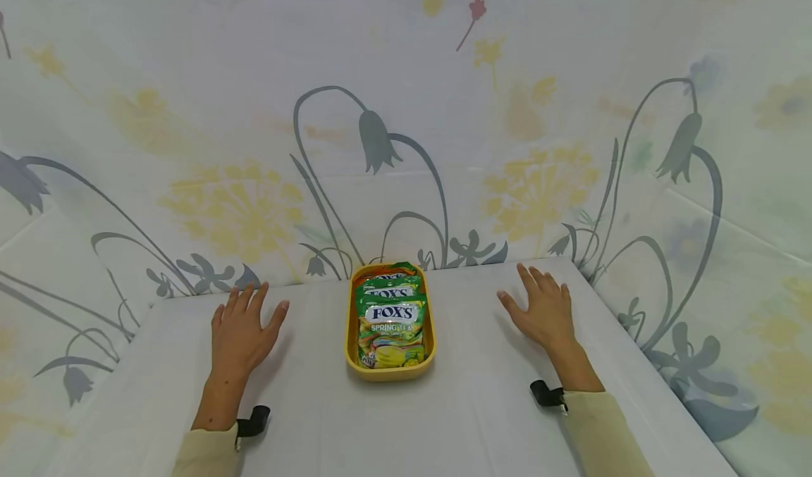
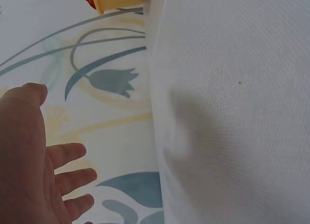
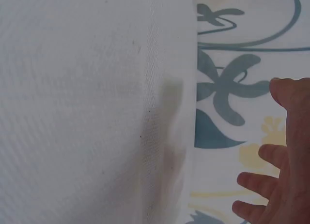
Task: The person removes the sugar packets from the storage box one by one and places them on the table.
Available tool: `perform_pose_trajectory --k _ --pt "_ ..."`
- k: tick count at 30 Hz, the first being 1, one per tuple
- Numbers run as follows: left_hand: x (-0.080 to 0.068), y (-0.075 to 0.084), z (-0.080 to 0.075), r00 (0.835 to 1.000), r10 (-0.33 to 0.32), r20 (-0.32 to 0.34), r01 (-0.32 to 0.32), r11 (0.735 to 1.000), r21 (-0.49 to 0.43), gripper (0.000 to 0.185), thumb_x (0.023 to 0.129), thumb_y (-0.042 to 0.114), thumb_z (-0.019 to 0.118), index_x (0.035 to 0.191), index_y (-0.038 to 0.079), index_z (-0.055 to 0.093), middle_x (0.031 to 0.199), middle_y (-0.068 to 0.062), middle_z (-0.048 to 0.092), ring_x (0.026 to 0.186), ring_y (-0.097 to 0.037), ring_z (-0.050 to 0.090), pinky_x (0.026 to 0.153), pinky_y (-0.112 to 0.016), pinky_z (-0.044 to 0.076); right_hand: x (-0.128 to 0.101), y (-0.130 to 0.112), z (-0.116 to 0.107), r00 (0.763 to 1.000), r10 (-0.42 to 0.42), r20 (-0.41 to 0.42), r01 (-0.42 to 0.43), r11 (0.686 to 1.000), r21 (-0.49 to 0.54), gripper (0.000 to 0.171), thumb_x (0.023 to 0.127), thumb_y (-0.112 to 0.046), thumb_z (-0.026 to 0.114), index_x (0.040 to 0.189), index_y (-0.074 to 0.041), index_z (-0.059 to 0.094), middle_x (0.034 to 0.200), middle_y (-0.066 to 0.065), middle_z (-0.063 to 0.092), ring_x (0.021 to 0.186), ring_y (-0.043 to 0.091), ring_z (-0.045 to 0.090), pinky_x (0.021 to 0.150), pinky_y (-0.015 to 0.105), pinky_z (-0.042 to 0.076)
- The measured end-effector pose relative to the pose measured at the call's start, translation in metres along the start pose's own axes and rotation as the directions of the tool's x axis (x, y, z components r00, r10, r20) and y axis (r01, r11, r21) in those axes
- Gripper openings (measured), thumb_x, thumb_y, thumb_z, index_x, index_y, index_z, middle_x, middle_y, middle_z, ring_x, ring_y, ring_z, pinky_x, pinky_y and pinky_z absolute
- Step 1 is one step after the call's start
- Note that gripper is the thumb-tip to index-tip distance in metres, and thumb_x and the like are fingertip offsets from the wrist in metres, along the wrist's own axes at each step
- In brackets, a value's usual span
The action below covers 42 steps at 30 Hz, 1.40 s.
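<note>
My left hand [image 1: 242, 329] lies flat with fingers spread and straight, gripping nothing; my right hand [image 1: 542, 309] is the same, palm down and holding nothing. Both rest on the white tablecloth [image 1: 469, 406], a fine woven fabric with a soft matte grain and a few faint creases. Between my hands, nearer my left thumb than my right, sits a yellow tray [image 1: 350, 354], oblong with rounded corners and a smooth plastic rim. It holds glossy candy packets [image 1: 390, 325], overlapping in a row, mostly green and yellow, the front one printed FOX'S SPRING TEA. Neither hand touches the tray. Cream sleeves [image 1: 605, 431] cover my forearms, with a black strap [image 1: 547, 393] at each wrist. Beyond the table's far edge hangs a pale floral backdrop [image 1: 406, 110] with grey bellflowers and yellow blooms, wrapping round both sides.
</note>
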State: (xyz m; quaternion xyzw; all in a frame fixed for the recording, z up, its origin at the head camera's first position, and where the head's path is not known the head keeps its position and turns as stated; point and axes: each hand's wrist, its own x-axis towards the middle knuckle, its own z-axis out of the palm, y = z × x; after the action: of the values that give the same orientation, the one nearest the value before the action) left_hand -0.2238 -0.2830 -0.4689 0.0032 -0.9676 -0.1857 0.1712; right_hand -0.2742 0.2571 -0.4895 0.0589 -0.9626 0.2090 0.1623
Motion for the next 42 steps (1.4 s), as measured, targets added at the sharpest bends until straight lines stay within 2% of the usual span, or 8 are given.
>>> perform_pose_trajectory --k 5,11,17,20,25,31,42 --pt "0.0 0.0 0.0 0.999 0.02 -0.041 -0.021 1.0 -0.017 0.071 0.109 0.052 0.051 0.155 -0.002 0.049 0.157 -0.033 0.045 0.151 -0.055 0.03 0.119 -0.074 0.021 0.0 -0.007 0.0 0.999 -0.03 -0.037 0.031 0.999 0.033 0.077 0.103 -0.05 0.061 0.16 -0.002 0.043 0.158 0.029 0.047 0.147 0.054 0.038 0.119 0.077 0.017" --pt "0.0 0.005 0.001 0.998 0.039 -0.058 -0.042 0.997 -0.057 0.067 0.108 0.046 0.056 0.152 -0.004 0.052 0.153 -0.03 0.051 0.147 -0.053 0.038 0.119 -0.069 0.028 0.001 -0.014 0.001 0.995 -0.062 -0.08 0.066 0.996 0.052 0.073 0.1 -0.043 0.068 0.155 0.001 0.05 0.151 0.029 0.054 0.141 0.051 0.047 0.118 0.076 0.023" --pt "0.001 0.009 0.002 0.992 0.066 -0.111 -0.074 0.994 -0.076 0.06 0.107 0.04 0.061 0.146 -0.005 0.058 0.145 -0.03 0.059 0.138 -0.052 0.05 0.113 -0.066 0.038 0.002 -0.021 0.001 0.988 -0.106 -0.114 0.115 0.991 0.073 0.068 0.099 -0.04 0.071 0.149 0.004 0.056 0.144 0.031 0.059 0.134 0.052 0.054 0.115 0.069 0.035" --pt "0.001 0.011 0.002 0.992 0.063 -0.113 -0.074 0.993 -0.093 0.06 0.107 0.041 0.061 0.145 -0.005 0.059 0.143 -0.031 0.059 0.134 -0.053 0.053 0.112 -0.066 0.04 0.002 -0.024 0.001 0.985 -0.12 -0.125 0.131 0.988 0.085 0.067 0.099 -0.038 0.072 0.148 0.004 0.057 0.143 0.032 0.06 0.131 0.052 0.055 0.112 0.066 0.039" --pt "0.002 0.014 0.005 0.998 0.032 -0.062 -0.04 0.99 -0.132 0.063 0.109 0.047 0.055 0.149 -0.002 0.056 0.148 -0.03 0.056 0.136 -0.052 0.051 0.113 -0.066 0.04 0.001 -0.031 -0.001 0.985 -0.127 -0.116 0.141 0.983 0.121 0.065 0.099 -0.037 0.072 0.147 0.006 0.057 0.143 0.031 0.059 0.13 0.053 0.056 0.109 0.066 0.041" --pt "0.001 0.025 0.012 1.0 -0.013 0.023 0.017 0.984 -0.18 0.067 0.11 0.052 0.05 0.152 0.001 0.054 0.152 -0.026 0.054 0.141 -0.05 0.048 0.115 -0.066 0.038 -0.002 -0.04 0.0 0.992 -0.109 -0.065 0.118 0.981 0.155 0.063 0.102 -0.038 0.07 0.146 0.005 0.057 0.146 0.029 0.058 0.132 0.053 0.054 0.11 0.066 0.042" --pt "-0.003 0.04 0.017 0.997 -0.02 0.075 0.042 0.952 -0.304 0.065 0.11 0.055 0.047 0.15 0.005 0.057 0.149 -0.02 0.058 0.141 -0.043 0.051 0.116 -0.063 0.039 0.0 -0.072 0.0 0.992 -0.13 -0.002 0.128 0.976 0.175 0.062 0.102 -0.036 0.071 0.146 0.005 0.058 0.146 0.025 0.059 0.134 0.047 0.055 0.112 0.063 0.044"
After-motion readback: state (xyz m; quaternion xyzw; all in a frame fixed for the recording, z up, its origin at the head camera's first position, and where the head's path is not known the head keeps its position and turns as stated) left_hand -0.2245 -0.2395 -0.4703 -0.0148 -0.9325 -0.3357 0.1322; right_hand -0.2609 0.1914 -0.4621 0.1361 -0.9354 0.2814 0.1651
